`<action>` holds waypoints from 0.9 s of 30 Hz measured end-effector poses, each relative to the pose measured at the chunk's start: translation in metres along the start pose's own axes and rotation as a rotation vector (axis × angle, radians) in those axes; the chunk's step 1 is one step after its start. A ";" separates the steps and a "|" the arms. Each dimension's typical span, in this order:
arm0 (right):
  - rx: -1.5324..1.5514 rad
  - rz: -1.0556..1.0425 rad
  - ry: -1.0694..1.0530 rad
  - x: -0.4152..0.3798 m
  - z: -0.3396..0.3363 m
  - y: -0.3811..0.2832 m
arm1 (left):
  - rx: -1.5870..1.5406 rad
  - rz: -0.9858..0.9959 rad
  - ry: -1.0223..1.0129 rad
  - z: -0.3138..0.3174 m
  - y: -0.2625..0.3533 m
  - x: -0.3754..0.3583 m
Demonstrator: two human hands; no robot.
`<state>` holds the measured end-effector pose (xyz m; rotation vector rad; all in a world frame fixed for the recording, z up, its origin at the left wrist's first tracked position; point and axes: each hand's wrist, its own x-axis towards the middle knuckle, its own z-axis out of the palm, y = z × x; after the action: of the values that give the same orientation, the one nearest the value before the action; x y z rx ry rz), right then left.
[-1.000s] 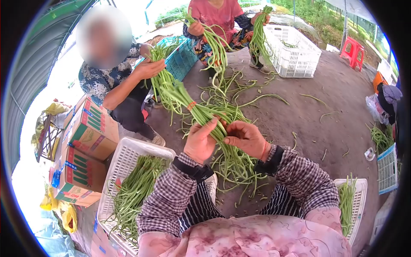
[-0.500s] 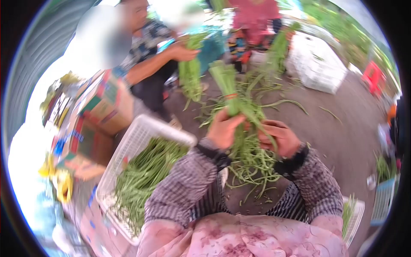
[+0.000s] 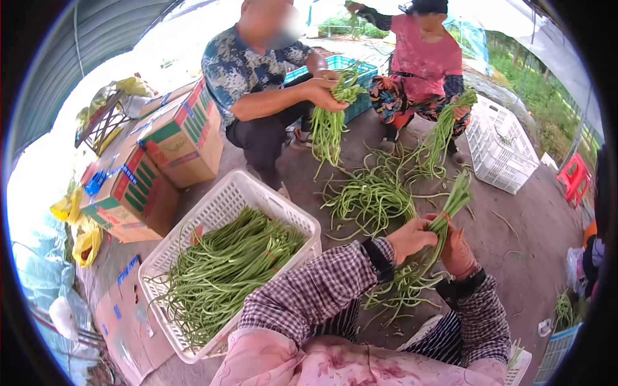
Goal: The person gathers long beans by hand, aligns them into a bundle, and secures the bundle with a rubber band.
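Observation:
My left hand (image 3: 412,239) and my right hand (image 3: 458,252) are both closed round a bundle of long green beans (image 3: 456,198), side by side. The bundle's short end points up and away, with an orange band round it between my hands; its long ends hang down. More loose beans (image 3: 370,198) lie in a tangled pile on the ground beyond my hands. To the left, a white plastic crate (image 3: 309,225) holds many green beans (image 3: 235,270).
Two co-workers crouch ahead, each holding beans, beside a blue crate (image 3: 360,96). A white crate (image 3: 502,145) and red stool (image 3: 575,180) stand at the right. Cardboard boxes (image 3: 183,138) are at the left, with flattened cardboard (image 3: 132,321) near the crate.
My hands have moved right and slightly down in view with the bundle. The view has shifted, showing more of both co-workers and the bean crate.

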<state>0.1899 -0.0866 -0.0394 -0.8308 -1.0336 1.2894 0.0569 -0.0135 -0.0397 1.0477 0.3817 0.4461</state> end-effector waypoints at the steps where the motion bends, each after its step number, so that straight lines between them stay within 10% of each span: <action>1: 0.002 -0.005 0.012 -0.003 0.003 -0.001 | -0.002 -0.080 -0.047 0.002 0.000 -0.003; 6: 0.113 0.243 -0.001 -0.006 0.003 -0.009 | -0.214 -0.157 -0.062 0.006 -0.010 -0.001; 27: 0.320 0.174 0.326 -0.020 -0.004 -0.007 | -0.092 -0.390 -0.187 0.035 -0.030 -0.015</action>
<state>0.1967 -0.1073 -0.0376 -0.8604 -0.4894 1.3660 0.0667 -0.0596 -0.0493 0.8900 0.3838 0.0157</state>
